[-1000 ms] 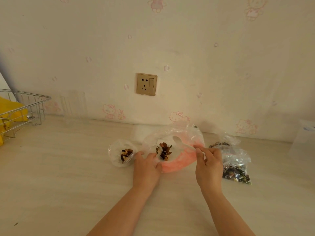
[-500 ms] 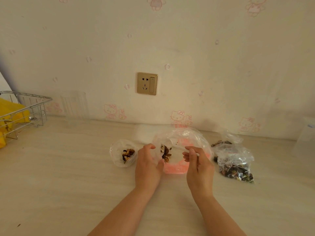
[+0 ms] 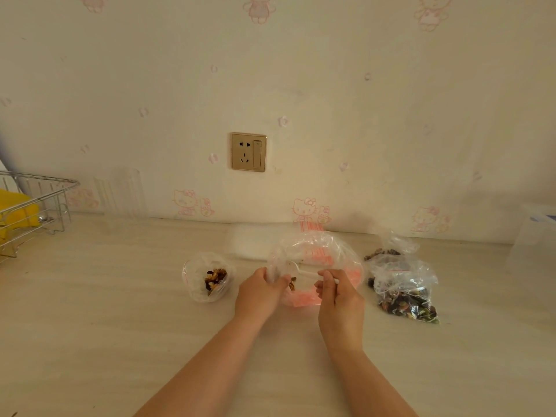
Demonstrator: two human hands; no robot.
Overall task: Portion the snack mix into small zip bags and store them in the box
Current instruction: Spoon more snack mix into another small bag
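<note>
On the counter in front of me my left hand (image 3: pixel 258 291) pinches the edge of a small clear zip bag (image 3: pixel 278 267) and holds its mouth up. A few brown nuts (image 3: pixel 291 285) show inside, just past my fingers. My right hand (image 3: pixel 340 299) is closed on a thin white plastic spoon (image 3: pixel 304 271) whose tip reaches into that bag. Behind both hands lies a crumpled clear pack of red-striped zip bags (image 3: pixel 328 254). A small filled bag of snack mix (image 3: pixel 210 278) stands to the left. The big snack mix bag (image 3: pixel 404 293) lies to the right.
A translucent plastic box (image 3: pixel 534 236) stands at the far right against the wall. A wire rack (image 3: pixel 33 206) with something yellow in it sits at the left edge. A flat white pack (image 3: pixel 255 240) lies near the wall, below a wall socket (image 3: pixel 248 152).
My hands have come closer together and the small bag now stands more upright. My right hand has turned inward with the spoon, and most of the nuts are now hidden behind my left fingers.
</note>
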